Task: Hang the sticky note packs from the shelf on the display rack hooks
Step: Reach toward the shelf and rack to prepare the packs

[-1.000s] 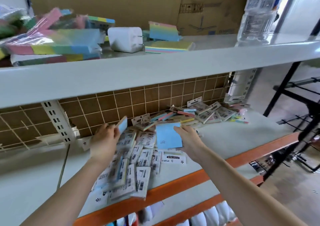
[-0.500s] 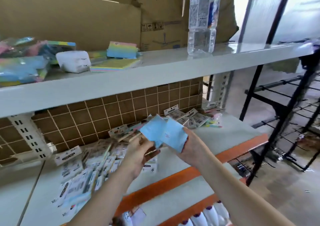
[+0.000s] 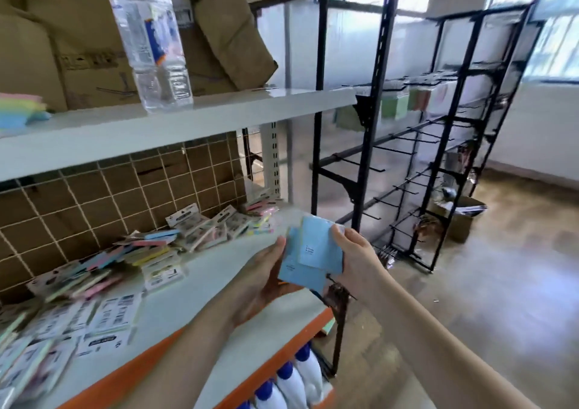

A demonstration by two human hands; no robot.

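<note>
Sticky note packs point(image 3: 315, 252), blue, two overlapping, are held between both hands above the near right end of the lower shelf point(image 3: 219, 271). Left hand point(image 3: 261, 278): fingers curled under the packs' left edge, thumb along it. Right hand point(image 3: 354, 253): fingers pinch the right edge, thumb on the front face. More packs point(image 3: 103, 267) lie scattered on the shelf to the left. Display rack point(image 3: 423, 158), black with hooks, stands to the far right, well apart from the hands. Water bottle point(image 3: 152, 37) stands upright on the upper shelf.
</note>
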